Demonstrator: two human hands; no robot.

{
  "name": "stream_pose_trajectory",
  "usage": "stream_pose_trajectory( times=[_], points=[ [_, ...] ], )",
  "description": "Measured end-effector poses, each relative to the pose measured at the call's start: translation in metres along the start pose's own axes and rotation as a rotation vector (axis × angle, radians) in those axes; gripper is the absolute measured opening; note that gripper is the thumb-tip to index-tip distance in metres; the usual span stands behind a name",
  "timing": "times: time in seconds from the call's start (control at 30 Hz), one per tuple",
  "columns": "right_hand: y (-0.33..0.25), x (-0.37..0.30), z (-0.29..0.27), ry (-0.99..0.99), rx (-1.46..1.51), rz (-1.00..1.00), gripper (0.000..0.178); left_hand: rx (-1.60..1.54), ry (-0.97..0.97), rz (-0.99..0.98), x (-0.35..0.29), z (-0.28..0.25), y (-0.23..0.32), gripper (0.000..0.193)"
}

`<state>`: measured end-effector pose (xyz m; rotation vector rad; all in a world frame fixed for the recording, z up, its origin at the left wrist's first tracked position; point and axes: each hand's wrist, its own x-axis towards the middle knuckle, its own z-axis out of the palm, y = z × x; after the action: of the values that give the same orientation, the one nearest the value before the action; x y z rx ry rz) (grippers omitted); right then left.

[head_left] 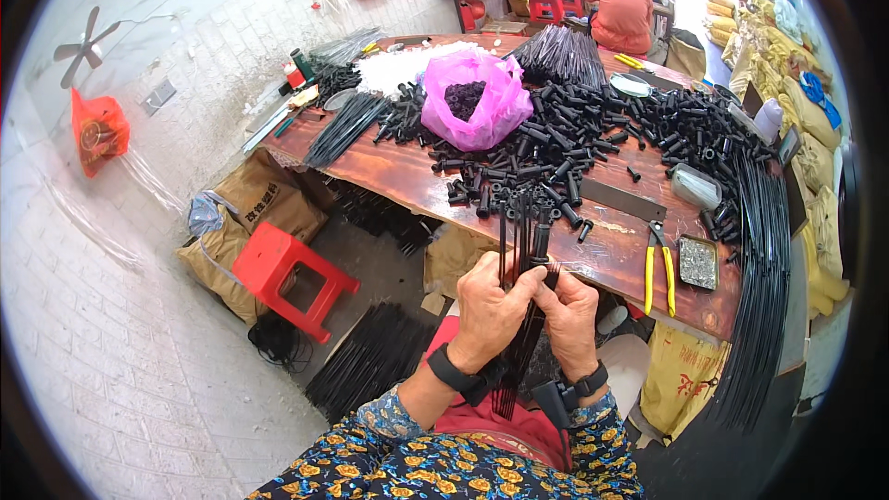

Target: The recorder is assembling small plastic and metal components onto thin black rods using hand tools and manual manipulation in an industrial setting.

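My left hand (488, 307) is closed around a bundle of thin black rods (507, 389) that stands nearly upright before my lap. Its thumb reaches across to my right hand (568, 317), whose fingers pinch a ridged black tubular piece (540, 247) at the upper part of the bundle. Just how the tube and rods join is hidden by my fingers. Beyond my hands, a heap of short black tubular pieces (556, 153) covers much of the wooden table (389, 169). Pliers with yellow handles (660, 268) lie to the right, beside a small tin (697, 287) of tiny metal bits.
A pink plastic bag (500, 116) holding dark bits sits amid the heap. Long black rods (755, 315) hang over the table's right edge. At left stand a red stool (278, 264) and a brown sack (273, 194). Another person (619, 5) sits farther back.
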<state>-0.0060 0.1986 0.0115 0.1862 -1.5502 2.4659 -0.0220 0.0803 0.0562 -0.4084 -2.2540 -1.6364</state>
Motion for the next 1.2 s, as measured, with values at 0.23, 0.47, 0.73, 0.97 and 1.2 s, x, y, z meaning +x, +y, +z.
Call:
stream_pose_trajectory(
  times=[0.23, 0.47, 0.73, 0.97, 1.2],
  points=[
    [0.003, -0.005, 0.001, 0.037, -0.069, -0.050, 0.028, -0.111, -0.018, -0.127, -0.007, 0.005, 0.010, 0.020],
    [0.000, -0.011, 0.006, 0.089, -0.177, -0.070, 0.033, -0.350, -0.028, -0.278, -0.007, 0.009, 0.013, 0.017],
    [0.001, -0.008, 0.004, 0.117, -0.253, -0.055, 0.033, -0.468, -0.028, -0.324, 0.002, 0.013, 0.009, 0.015],
    [-0.003, -0.009, 0.008, 0.148, -0.245, -0.093, 0.040, -0.533, 0.010, -0.356, 0.001, 0.018, 0.008, 0.015],
    [-0.007, -0.025, 0.015, 0.185, -0.185, -0.019, 0.041, -0.586, 0.033, -0.401, -0.014, 0.016, 0.009, 0.018]
  ],
)
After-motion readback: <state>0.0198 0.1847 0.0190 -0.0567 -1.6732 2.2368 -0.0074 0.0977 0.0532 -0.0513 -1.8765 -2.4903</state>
